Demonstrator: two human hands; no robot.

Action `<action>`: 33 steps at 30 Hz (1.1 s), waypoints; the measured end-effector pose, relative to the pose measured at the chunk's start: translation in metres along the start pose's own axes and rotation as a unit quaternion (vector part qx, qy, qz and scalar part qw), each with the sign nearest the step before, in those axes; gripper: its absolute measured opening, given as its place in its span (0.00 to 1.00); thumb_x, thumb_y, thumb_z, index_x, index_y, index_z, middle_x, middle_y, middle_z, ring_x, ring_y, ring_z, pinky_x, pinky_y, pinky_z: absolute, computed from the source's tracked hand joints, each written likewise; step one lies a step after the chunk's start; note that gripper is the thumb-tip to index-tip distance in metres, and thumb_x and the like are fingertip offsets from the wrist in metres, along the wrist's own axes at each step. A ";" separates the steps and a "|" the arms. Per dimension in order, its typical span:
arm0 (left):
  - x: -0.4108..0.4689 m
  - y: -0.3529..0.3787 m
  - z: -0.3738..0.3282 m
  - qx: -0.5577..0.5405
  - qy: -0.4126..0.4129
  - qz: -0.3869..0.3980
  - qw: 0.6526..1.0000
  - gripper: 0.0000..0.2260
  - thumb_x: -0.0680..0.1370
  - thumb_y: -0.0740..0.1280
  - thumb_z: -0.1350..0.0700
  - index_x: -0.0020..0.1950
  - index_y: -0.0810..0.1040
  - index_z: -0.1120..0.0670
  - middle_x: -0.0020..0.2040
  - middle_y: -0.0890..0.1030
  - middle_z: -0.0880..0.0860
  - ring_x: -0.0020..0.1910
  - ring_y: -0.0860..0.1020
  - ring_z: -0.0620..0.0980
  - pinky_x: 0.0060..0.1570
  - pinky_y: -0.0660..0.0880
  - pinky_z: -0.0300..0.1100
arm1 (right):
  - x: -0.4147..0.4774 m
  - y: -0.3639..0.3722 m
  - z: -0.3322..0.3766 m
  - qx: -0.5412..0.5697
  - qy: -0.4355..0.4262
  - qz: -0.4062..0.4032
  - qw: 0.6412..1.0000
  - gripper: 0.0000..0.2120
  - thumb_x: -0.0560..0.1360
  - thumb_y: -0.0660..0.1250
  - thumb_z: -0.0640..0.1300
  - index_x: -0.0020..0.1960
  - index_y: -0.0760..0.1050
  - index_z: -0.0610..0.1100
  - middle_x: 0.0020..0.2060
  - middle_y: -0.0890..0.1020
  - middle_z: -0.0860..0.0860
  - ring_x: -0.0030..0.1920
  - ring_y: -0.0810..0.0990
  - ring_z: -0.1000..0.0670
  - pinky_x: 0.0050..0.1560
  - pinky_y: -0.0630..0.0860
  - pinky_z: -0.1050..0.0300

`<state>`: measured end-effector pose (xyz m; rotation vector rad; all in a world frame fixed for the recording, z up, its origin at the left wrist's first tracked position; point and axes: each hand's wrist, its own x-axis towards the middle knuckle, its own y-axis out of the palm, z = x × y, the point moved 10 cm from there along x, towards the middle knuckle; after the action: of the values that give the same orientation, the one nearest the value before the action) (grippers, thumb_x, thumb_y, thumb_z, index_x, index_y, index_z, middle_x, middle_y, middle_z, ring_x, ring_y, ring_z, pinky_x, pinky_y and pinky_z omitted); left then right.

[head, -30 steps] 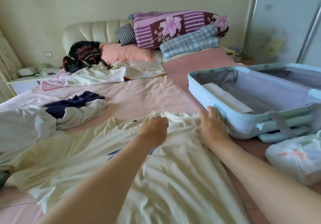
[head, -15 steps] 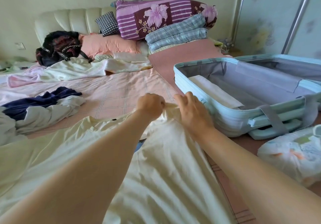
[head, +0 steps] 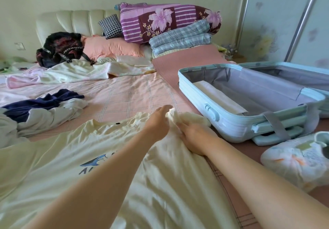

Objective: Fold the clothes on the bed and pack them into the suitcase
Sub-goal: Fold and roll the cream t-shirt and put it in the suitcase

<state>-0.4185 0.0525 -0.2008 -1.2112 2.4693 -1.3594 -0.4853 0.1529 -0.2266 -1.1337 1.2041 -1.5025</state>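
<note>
Early going, judging by the layout. Working on a cream T-shirt spread print-up across the near part of the bed, not yet folded. Pinching its bunched sleeve with the left hand, just beside the corner of the open light-blue suitcase. Pressing the cloth right below with the right hand, fingers fairly straight and gripping nothing, as far as the blur allows. Only one folded white item packed so far, flat along the suitcase's near wall. Left to do: finishing this shirt, then the navy garment and white garment heaped at the left, and probably the pale crumpled clothes near the headboard.
</note>
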 end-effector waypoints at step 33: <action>-0.058 -0.068 0.069 0.087 -0.247 -0.095 0.960 0.13 0.81 0.56 0.51 0.52 0.75 0.58 0.46 0.80 0.56 0.46 0.77 0.59 0.42 0.72 0.46 | -0.023 -0.019 -0.019 0.342 0.183 -0.099 0.916 0.07 0.76 0.68 0.54 0.52 0.79 0.55 0.49 0.81 0.61 0.52 0.80 0.56 0.52 0.75 0.61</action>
<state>-0.3096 0.0240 -0.2085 -1.5471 1.8946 -1.1072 -0.5010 0.1820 -0.2135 -0.5179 0.6855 -2.1320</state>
